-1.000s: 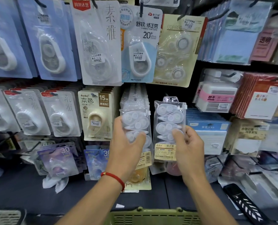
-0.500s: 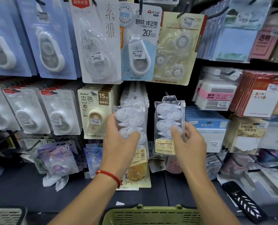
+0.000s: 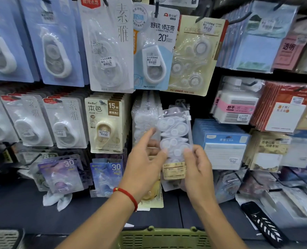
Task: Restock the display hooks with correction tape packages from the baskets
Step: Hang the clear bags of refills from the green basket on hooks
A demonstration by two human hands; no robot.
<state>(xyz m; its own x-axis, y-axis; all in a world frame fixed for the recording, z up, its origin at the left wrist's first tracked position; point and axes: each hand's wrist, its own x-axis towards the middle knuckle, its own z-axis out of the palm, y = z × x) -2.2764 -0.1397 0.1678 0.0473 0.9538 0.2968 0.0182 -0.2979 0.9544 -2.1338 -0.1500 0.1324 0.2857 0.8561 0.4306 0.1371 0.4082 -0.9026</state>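
My right hand (image 3: 197,168) pinches the lower right of a clear pack of small white correction tapes (image 3: 174,133) with a beige label. The pack is upright, and its top reaches a thin hook (image 3: 184,106) in the middle row. Just to its left, several identical packs (image 3: 143,119) hang on a hook. My left hand (image 3: 145,159) is between the two, its fingers stretched out and blurred. Its thumb touches the left edge of the held pack. The green basket (image 3: 163,236) sits at the bottom edge, below my arms.
Carded correction tapes fill the hooks to the left and above, among them a beige 15M card (image 3: 105,124). Notepads and sticky notes (image 3: 222,142) hang at the right. A grey basket corner (image 3: 2,238) is bottom left. A black patterned case (image 3: 264,225) lies on the dark shelf.
My left hand has let go of the pack it held at the hanging row and opened its fingers. My right hand has shifted its pack left, toward the left hand.
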